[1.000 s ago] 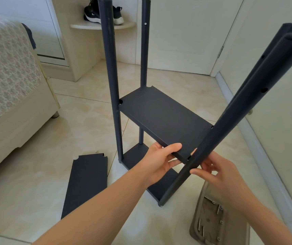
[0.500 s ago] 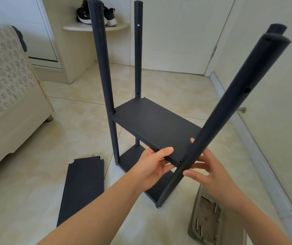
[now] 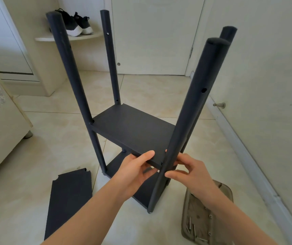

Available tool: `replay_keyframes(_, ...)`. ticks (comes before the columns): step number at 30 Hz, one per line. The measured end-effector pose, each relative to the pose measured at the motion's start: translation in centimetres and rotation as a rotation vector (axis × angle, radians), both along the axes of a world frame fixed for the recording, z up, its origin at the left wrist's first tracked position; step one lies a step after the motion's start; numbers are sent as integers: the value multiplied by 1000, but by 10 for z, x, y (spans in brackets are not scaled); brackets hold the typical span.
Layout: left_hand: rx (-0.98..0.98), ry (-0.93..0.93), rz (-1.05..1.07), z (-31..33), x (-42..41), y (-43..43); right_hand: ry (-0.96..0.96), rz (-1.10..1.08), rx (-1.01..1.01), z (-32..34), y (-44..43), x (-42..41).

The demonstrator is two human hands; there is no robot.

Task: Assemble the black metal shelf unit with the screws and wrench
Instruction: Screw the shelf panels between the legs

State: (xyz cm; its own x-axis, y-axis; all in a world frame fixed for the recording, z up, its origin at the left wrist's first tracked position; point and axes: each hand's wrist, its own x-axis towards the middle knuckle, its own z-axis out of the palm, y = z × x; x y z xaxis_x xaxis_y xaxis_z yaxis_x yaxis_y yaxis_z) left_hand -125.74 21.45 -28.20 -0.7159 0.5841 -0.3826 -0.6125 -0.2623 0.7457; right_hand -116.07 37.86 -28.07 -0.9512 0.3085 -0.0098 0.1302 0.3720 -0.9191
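My left hand (image 3: 134,171) pinches the front edge of the shelf (image 3: 132,128), thumb on top; my right hand (image 3: 193,175) curls round the near post (image 3: 189,112) at that corner, the unit (image 3: 94,138) standing on the floor (image 3: 44,138). I judge the sheet metal stiff and light but the painted post slick, so holding close beside the joint should keep the holes lined up.

The black shelf unit (image 3: 132,131) stands on four posts (image 3: 185,121) (two panels (image 3: 142,196) between them), screws (image 3: 194,229) lying nearby.
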Motion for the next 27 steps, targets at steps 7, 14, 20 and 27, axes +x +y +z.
replay_keyframes(7, -143, 6, 0, 9, -2, -1, 4, -7, -40, -4, 4, -3)
replay_keyframes(14, -907, 771, 365, 11, 9, -26, -23, -5, -53, -3, 7, -4)
replay_keyframes(20, -1051, 1405, -74, 12, 17, -28, 1, 6, -84, 2, 8, -3)
replay_keyframes(27, -669, 1212, -261, 3, 14, -5, 18, 28, -65, 6, 10, -4)
